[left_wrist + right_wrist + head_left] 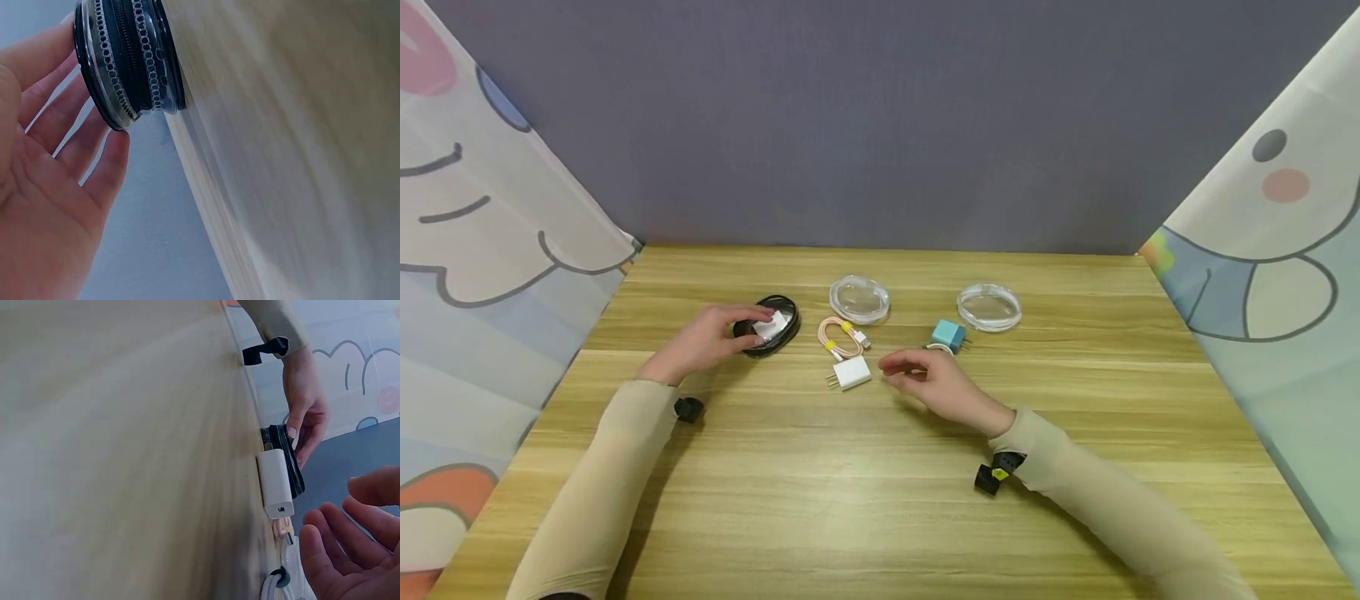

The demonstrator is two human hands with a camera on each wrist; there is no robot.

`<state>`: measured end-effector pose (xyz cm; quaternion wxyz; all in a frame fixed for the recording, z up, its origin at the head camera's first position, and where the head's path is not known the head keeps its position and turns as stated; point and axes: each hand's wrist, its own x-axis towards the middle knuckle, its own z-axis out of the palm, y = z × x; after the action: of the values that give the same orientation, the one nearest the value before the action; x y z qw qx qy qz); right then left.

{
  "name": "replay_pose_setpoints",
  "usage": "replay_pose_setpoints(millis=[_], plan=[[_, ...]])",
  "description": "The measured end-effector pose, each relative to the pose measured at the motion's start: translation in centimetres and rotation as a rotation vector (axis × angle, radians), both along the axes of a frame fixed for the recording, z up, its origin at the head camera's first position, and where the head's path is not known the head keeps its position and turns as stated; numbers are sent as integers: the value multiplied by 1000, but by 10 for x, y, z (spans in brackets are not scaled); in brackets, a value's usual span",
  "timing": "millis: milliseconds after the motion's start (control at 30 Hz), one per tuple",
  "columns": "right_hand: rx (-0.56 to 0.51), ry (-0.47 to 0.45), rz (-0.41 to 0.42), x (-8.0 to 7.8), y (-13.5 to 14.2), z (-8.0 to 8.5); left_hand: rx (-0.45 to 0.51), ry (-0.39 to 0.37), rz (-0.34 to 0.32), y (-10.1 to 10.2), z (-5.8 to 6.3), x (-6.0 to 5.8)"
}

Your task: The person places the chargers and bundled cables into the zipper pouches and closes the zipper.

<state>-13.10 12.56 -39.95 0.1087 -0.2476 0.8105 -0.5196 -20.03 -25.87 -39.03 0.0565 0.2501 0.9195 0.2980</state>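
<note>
Lying flat, black case (787, 332) faces up; left grip (706, 338) loose over it, right grip (938, 385) parted.

Both arms are in play, reaching forward in long sleeves! The left forearm (606, 479) slants forward and inward, the left hand (700, 343) angled to the right, fingers (111, 161) fanned and gently bent. Over on the right, the forearm (1112, 492) cuts diagonally inward, the right hand (943, 385) with fingers (322, 550) loosely curved, thumb (378, 485) apart!
</note>
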Motion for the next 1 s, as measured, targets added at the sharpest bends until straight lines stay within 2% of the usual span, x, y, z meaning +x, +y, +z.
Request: replay_pose_setpoints(millis=[167,367,733,933,1000], plan=[[-4,-3,26,9,13,-4,-14,1,-36,1,2,-1],[-10,-44,49,17,25,-8,-28,46,-77,-1,-2,1],[7,-92,89,28,39,-12,3,41,-130,-2,-1,21],[20,-94,89,31,44,-12,41,-42,-188,-3,0,34],[20,-96,85,31,46,-12,62,-83,-230,-4,0,37]])
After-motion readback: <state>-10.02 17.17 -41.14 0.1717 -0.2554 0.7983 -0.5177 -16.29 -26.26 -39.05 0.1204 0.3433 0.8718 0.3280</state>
